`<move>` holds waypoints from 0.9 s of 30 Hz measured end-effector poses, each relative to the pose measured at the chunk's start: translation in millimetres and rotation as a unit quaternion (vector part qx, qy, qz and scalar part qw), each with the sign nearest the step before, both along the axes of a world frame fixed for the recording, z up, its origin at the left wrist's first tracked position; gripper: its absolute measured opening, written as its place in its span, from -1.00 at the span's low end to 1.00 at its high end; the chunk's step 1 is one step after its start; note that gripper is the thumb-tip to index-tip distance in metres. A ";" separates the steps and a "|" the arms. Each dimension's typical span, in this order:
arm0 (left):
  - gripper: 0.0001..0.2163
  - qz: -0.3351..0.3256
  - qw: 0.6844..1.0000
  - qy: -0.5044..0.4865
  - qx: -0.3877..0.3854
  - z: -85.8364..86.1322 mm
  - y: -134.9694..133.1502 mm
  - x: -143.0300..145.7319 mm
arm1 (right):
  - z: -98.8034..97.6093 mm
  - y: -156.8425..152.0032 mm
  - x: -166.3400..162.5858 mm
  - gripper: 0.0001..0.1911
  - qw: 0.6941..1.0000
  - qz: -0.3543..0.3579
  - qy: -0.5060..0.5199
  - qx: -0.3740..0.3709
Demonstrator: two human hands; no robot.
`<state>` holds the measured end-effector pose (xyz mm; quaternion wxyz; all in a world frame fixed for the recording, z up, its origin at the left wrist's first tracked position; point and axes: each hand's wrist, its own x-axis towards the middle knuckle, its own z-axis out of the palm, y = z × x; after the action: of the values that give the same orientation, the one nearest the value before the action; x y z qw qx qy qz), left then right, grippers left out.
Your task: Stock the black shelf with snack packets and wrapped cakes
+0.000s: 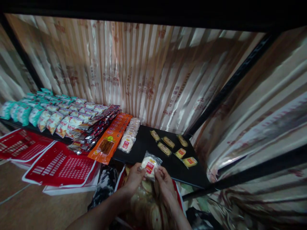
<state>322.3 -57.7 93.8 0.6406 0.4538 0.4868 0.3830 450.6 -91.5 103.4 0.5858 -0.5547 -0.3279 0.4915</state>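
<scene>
Holding: left hand (135,177) and right hand (166,183) pinch one white round packet (150,163) at opposite sides; thumbs in front, other fingers partly hidden.
Packet position: seen against the front edge of the black shelf (145,139); cannot tell whether it touches that edge.
Packet face: red label toward the wearer, print mostly uncovered.
Shelf, left of its bare middle: row of similar white packets (126,143) running front to back, orange packet (117,129) just beside it.
Shelf, right part: yellow packets (169,142) lying loosely spread.
Below shelf front: red basket (178,194) under the forearms, with clear-wrapped goods (155,212) inside.
Pinch: light pressure near the wrapper's margins is probably best; squeezing the middle could crack or dent the contents.
Angle: a level hold with thumbs off the print should leave the label readable.
Clearance: lifting slightly above the shelf edge would likely avoid snagging the wrapper.
</scene>
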 end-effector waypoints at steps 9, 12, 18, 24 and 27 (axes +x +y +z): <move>-0.53 0.053 0.946 0.246 0.204 23.7 42.3 14.4 | 9.5 72.9 26.6 -0.61 0.996 -0.038 -0.066 0.046; -0.54 0.021 0.945 0.253 0.207 35.8 54.6 22.3 | 11.0 102.7 31.1 -0.65 0.993 -0.042 -0.096 0.045; -0.55 -0.002 0.949 0.279 0.146 50.2 92.7 38.9 | 11.1 157.0 32.3 -0.65 0.989 -0.026 -0.147 0.017; -0.58 -0.013 0.954 0.275 0.117 44.4 132.5 50.7 | -3.5 199.0 36.7 -0.62 0.983 -0.040 -0.181 0.018; -0.58 -0.027 0.956 0.271 0.112 35.8 149.1 57.4 | -15.3 211.4 46.4 -0.61 0.975 -0.064 -0.215 0.015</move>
<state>379.7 91.4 129.6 0.4397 0.6224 0.5840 0.2799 497.0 119.9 88.1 0.5398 -0.6584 -0.4172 0.3179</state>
